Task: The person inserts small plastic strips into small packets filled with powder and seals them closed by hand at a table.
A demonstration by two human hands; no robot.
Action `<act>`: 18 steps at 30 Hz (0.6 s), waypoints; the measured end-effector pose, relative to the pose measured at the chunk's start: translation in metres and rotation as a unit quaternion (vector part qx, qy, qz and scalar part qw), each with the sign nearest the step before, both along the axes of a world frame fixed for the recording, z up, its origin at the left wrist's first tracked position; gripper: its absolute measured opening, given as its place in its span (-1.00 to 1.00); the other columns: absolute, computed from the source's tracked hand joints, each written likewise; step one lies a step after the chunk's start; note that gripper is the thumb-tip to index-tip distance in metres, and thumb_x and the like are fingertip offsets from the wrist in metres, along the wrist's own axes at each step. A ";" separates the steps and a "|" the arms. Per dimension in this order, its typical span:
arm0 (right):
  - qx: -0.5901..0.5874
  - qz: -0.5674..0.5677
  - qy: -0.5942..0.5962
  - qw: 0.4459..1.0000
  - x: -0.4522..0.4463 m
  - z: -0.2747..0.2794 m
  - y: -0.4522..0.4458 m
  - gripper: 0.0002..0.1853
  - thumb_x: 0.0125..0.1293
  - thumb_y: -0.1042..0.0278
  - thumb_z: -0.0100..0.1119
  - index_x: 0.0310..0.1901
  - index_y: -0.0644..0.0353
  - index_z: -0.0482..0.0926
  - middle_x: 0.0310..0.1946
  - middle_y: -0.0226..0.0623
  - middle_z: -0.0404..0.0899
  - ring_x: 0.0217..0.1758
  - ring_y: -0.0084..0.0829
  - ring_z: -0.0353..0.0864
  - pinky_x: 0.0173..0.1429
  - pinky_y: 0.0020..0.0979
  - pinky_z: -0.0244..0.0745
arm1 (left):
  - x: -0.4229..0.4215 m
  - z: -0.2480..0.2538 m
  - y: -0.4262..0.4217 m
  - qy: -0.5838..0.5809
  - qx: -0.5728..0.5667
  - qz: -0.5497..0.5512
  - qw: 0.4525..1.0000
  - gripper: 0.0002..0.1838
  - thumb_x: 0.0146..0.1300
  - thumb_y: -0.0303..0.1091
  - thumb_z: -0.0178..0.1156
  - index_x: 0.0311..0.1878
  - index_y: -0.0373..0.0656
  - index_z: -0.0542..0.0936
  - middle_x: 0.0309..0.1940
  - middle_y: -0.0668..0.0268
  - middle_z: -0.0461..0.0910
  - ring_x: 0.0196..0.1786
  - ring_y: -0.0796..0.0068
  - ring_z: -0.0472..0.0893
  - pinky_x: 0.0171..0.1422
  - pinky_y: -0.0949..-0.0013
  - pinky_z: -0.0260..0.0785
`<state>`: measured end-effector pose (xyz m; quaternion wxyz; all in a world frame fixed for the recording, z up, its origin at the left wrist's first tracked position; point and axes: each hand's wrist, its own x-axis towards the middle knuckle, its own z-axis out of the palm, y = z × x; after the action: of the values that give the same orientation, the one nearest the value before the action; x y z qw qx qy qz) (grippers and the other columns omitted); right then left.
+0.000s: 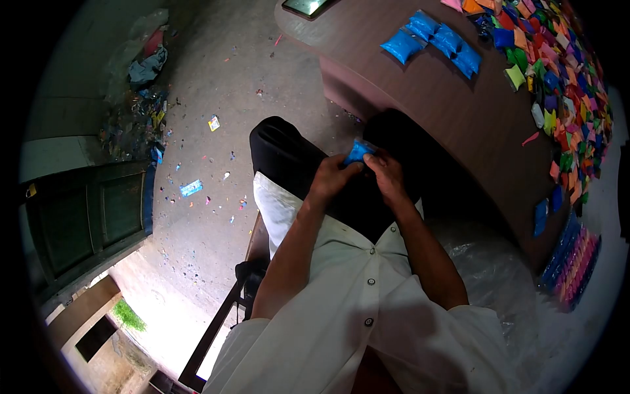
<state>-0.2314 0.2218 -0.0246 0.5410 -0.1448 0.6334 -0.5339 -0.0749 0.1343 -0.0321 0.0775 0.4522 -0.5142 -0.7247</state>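
Above my lap, a small shiny blue packet (358, 150) is pinched between my two hands. My left hand (333, 176) grips its left side, thumb and fingers closed together. From the other side my right hand (387, 173) closes on it, with the thumb resting on its lower right edge. Part of the packet is hidden behind the fingers. Several similar puffed blue packets (401, 46) lie grouped on the brown table (407, 85), ahead of my hands and to the right.
A large heap of small coloured packets (558, 72) covers the table's right side. Bundled blue and pink strips (572, 262) lie at lower right. A phone (307, 6) rests at the table's far edge. Clear plastic (489, 262) bulges beside my right arm. Scraps litter the floor (216, 85).
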 end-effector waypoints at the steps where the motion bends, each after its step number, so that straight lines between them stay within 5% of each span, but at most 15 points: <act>1: -0.006 -0.002 0.000 1.000 -0.001 -0.005 0.001 -0.60 0.41 0.21 0.36 0.16 0.24 0.60 -0.15 -0.40 0.66 -0.16 -0.57 0.63 -0.09 -0.48 0.56 | -0.001 0.003 0.000 0.007 0.011 0.006 1.000 -0.63 0.35 -0.22 0.43 0.06 -0.31 0.73 -0.20 0.26 0.76 -0.17 0.53 0.69 0.00 0.45 0.53; 18: -0.030 -0.008 -0.017 0.999 0.002 0.001 0.002 -0.65 0.41 0.23 0.33 0.11 0.26 0.64 -0.18 -0.44 0.64 -0.18 -0.63 0.57 -0.07 -0.51 0.50 | -0.002 0.013 -0.001 0.006 -0.019 0.029 0.999 -0.63 0.33 -0.12 0.44 -0.04 -0.26 0.74 -0.33 0.38 0.67 -0.28 0.62 0.57 -0.15 0.48 0.40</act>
<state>-0.2292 0.2233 -0.0240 0.5429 -0.1463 0.6090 -0.5594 -0.0768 0.1333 -0.0188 0.1103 0.4608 -0.5143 -0.7148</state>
